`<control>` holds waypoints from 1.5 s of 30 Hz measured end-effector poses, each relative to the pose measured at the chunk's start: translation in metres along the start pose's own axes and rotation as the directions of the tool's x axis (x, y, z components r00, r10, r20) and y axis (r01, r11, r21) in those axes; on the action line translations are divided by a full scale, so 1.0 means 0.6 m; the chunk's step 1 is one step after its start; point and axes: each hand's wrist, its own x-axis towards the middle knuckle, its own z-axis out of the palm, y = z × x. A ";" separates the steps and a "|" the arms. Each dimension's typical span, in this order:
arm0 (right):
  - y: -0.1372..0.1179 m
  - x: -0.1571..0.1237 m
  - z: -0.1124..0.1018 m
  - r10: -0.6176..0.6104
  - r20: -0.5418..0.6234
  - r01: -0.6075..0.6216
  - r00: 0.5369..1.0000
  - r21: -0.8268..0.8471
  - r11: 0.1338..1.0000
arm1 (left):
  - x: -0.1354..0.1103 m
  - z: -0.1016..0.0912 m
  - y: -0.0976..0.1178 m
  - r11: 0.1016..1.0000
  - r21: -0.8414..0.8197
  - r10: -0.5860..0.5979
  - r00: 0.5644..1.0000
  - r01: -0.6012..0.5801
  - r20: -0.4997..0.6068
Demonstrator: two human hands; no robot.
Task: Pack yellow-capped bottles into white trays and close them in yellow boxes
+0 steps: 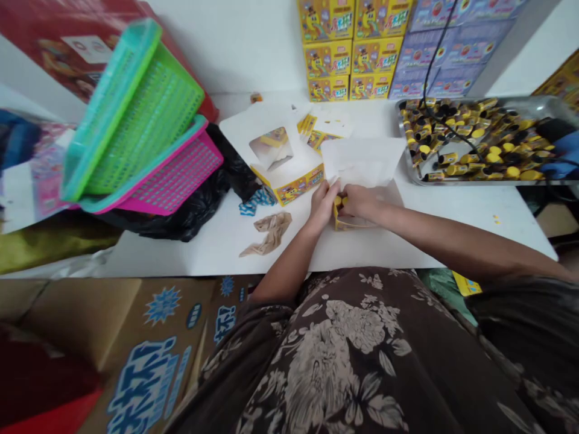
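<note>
A small open cardboard box (pixel 350 225) with a raised white lid (pixel 363 158) stands on the white table in front of me. My left hand (pixel 322 204) grips the left side of this box, thumb upward. Inside the opening, my right hand (pixel 359 202) has its fingers curled down around small yellow-capped tubes (pixel 338 201); its fingertips are partly hidden. Left of the hands sits another printed box (pixel 296 185) with a cut-out window in its white lid. Many similar yellow-capped tubes (pixel 493 154) fill a metal tray (pixel 418 175) at the right.
Yellow cartons (pixel 328 57) and purple cartons (pixel 416 51) are stacked at the back. Green and pink plastic baskets (pixel 145 114) lean over a black bag (pixel 181 223) at left. Crumpled brown paper (pixel 270 234) lies nearby. A black cable (pixel 433 66) hangs across the tray.
</note>
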 end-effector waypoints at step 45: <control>0.155 -0.171 -0.038 -0.105 -0.794 0.670 0.598 0.424 0.610 | -0.128 0.088 0.195 0.965 -0.254 0.177 0.887 -0.070 0.426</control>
